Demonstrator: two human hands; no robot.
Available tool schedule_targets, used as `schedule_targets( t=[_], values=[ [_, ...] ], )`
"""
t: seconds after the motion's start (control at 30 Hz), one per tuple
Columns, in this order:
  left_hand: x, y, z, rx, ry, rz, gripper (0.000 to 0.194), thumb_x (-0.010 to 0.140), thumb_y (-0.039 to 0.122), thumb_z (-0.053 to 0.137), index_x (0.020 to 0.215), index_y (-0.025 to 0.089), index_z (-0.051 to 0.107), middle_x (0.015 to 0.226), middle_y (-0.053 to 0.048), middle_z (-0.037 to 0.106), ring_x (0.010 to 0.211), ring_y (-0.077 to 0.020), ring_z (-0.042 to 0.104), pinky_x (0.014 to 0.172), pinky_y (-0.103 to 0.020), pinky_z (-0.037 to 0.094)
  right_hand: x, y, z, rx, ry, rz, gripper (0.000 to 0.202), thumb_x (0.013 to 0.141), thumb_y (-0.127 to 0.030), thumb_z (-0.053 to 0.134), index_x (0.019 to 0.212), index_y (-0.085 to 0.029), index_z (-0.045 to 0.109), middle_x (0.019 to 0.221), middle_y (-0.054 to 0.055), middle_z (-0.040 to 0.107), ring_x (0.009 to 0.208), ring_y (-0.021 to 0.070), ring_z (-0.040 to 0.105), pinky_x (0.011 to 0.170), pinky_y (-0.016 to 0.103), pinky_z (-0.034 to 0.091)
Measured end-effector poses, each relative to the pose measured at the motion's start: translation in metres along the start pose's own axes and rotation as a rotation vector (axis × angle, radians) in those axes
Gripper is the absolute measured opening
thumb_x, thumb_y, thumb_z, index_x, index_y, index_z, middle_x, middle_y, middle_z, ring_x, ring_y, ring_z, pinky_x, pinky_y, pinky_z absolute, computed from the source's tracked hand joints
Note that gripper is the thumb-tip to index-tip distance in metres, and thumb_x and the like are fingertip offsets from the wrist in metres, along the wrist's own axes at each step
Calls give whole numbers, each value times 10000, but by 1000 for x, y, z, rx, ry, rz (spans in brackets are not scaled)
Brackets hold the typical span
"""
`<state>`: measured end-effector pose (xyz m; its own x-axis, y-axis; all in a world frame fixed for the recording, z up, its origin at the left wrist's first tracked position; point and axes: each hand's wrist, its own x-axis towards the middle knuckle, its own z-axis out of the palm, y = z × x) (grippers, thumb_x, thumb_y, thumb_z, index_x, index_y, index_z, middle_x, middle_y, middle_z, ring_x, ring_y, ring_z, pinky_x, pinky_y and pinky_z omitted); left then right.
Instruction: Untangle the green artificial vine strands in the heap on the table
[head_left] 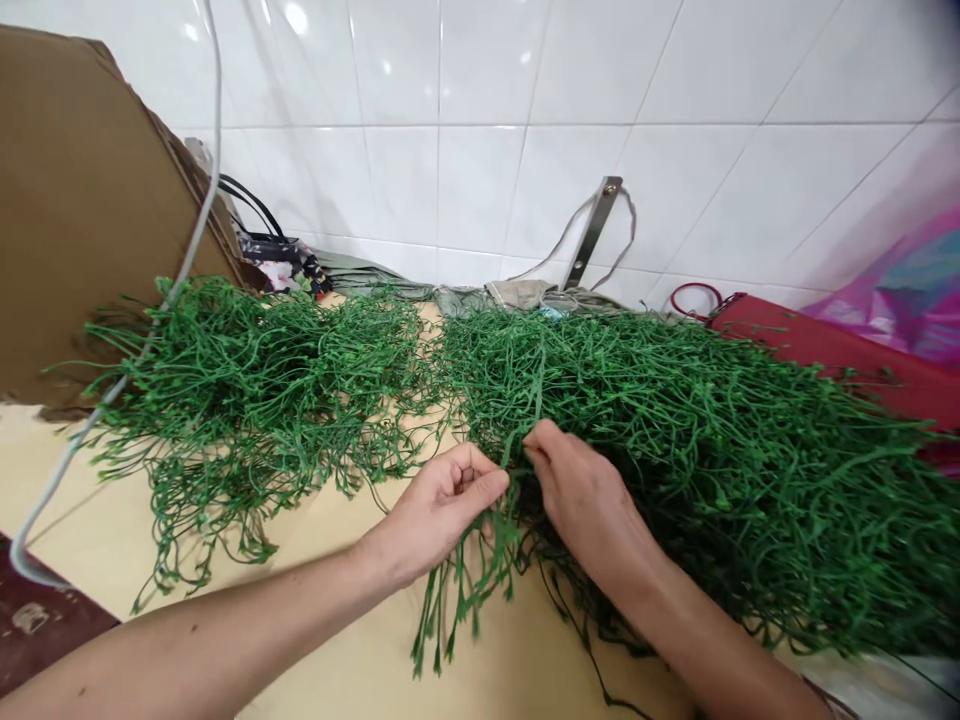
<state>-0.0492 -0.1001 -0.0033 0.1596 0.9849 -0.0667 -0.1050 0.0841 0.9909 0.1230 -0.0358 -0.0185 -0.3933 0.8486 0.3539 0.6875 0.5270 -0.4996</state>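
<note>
My left hand is closed in a pinch around a small bunch of thin green artificial plant stems, whose ends hang below it over the table. Close beside it, my right hand pinches the upper part of a green stem at the edge of the big heap. That heap of green plant stems spreads under and beyond my right hand and forearm. A smaller pile of the same stems lies to the left. The right fingertips are partly hidden by the hand.
The pale yellow tabletop shows between the piles. A cardboard box stands at the left, with a white cable before it. A metal bracket leans by the tiled wall; a red bag lies at the right.
</note>
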Motion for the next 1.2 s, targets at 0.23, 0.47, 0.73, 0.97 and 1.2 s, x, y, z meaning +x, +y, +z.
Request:
schedule_targets(
  t=[0.23, 0.47, 0.73, 0.97, 1.2],
  values=[
    [-2, 1, -4, -10, 71, 87, 371, 852, 520, 695, 825, 178, 552, 700, 48, 473, 660, -106, 421, 635, -240, 350, 3, 0, -6, 27, 52, 12, 203, 933, -220, 410, 945, -227, 612, 885, 70, 682, 814, 224, 631, 750, 353, 476],
    [8, -11, -7, -141, 140, 79, 354, 815, 481, 751, 826, 170, 583, 746, 38, 530, 692, -104, 454, 673, -242, 369, -6, -33, -19, 367, -40, 77, 232, 951, -392, 515, 895, -235, 676, 872, 35, 707, 801, 190, 634, 756, 319, 501],
    [11, -16, -6, -98, 108, 78, 407, 795, 522, 756, 786, 153, 585, 670, 48, 508, 644, -97, 415, 632, -242, 340, -5, -31, -13, 512, -181, 105, 197, 906, -314, 517, 795, -207, 640, 698, -18, 616, 640, 131, 540, 593, 245, 431],
    [10, -16, -6, -99, 72, -20, 401, 788, 526, 759, 771, 161, 593, 651, 51, 523, 612, -92, 411, 598, -241, 330, -9, -28, -5, 270, -115, 74, 167, 908, -261, 438, 790, -218, 548, 637, -34, 488, 566, 122, 400, 548, 262, 313],
    [14, -21, -7, -189, 64, -36, 371, 760, 491, 803, 741, 163, 630, 602, 59, 543, 558, -78, 415, 576, -224, 349, -8, -18, 9, 317, -214, 110, 260, 986, -328, 335, 765, -237, 437, 631, -52, 433, 559, 116, 358, 519, 253, 287]
  ],
)
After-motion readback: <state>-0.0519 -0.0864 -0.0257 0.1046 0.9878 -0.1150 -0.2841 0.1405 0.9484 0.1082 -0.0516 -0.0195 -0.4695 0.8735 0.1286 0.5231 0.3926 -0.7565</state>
